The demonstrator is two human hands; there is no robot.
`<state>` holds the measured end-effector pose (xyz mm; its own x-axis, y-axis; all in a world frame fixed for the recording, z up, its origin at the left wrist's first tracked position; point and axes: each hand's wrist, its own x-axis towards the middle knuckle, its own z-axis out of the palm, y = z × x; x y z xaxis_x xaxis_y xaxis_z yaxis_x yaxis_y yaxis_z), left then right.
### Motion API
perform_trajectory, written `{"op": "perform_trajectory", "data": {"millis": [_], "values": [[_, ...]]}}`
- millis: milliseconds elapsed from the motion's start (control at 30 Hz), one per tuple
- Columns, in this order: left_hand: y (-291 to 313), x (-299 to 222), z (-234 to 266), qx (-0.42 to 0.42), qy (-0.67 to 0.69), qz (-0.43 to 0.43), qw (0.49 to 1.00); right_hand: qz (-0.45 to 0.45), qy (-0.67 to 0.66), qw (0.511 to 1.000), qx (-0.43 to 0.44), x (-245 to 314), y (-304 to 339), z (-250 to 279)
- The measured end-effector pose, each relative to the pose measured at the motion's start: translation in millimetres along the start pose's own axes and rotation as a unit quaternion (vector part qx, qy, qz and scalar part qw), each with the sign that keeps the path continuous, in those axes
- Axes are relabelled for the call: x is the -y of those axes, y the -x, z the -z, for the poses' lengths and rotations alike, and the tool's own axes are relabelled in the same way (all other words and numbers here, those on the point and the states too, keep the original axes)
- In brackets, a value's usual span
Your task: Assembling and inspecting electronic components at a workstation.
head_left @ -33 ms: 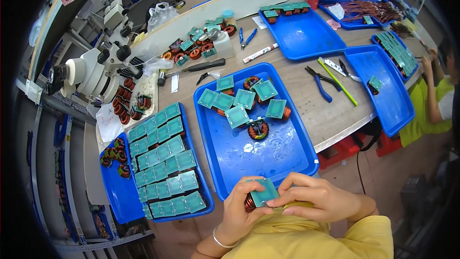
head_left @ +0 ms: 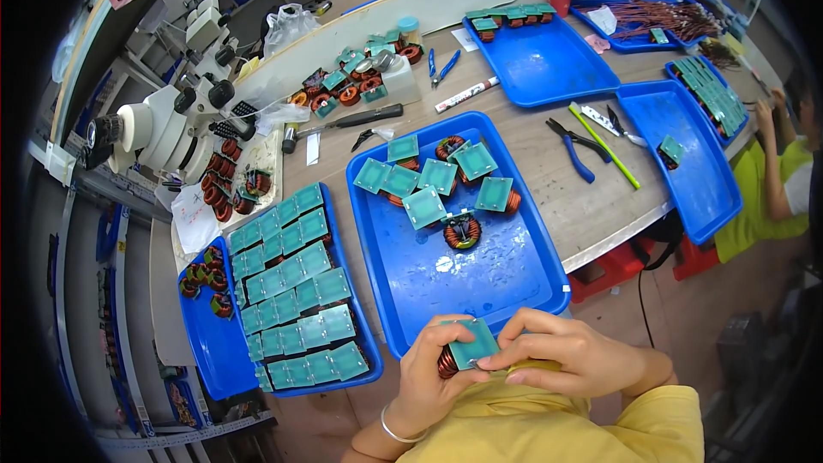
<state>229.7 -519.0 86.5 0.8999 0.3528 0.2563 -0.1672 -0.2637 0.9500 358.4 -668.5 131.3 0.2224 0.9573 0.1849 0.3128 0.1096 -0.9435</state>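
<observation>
In front of my yellow shirt, my left hand (head_left: 424,369) holds a toroidal coil with a green circuit board (head_left: 473,345) on it. The copper winding (head_left: 447,363) shows beneath the board's left edge. My right hand (head_left: 557,351) is closed, its fingertips at the board's lower right corner. A yellow object (head_left: 533,365) lies within its curled fingers; its kind is mostly hidden. Just beyond my hands sits a blue tray (head_left: 411,291) with several similar board-topped coils (head_left: 423,207). One coil (head_left: 462,231) there stands with its winding facing me.
At left, a blue tray (head_left: 375,360) carries rows of board-topped coils, beside a smaller tray (head_left: 214,360). Pliers (head_left: 573,150), a green stick (head_left: 605,147) and a screwdriver (head_left: 360,118) lie on the table. A microscope (head_left: 146,133) stands far left; a co-worker's arm (head_left: 771,163) shows at right.
</observation>
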Motion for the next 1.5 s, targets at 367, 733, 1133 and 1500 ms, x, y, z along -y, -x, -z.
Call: {"op": "perform_trajectory", "data": {"millis": [367,733,1133,1500], "values": [[-2,1,-2,0.013,-0.012,0.033,0.999,-0.008,0.037,0.999,-0.026,1,1,-3],[-4,7,-5,0.017,-0.039,0.012,0.999,-0.018,-0.005,1.000,-0.008,-5,1,0],[-2,8,-5,0.035,0.008,0.068,0.997,-0.016,0.020,0.999,-0.024,-8,3,-3],[2,10,-6,0.032,0.020,0.122,0.992,-0.028,0.044,0.998,-0.040,-5,5,-6]]}}
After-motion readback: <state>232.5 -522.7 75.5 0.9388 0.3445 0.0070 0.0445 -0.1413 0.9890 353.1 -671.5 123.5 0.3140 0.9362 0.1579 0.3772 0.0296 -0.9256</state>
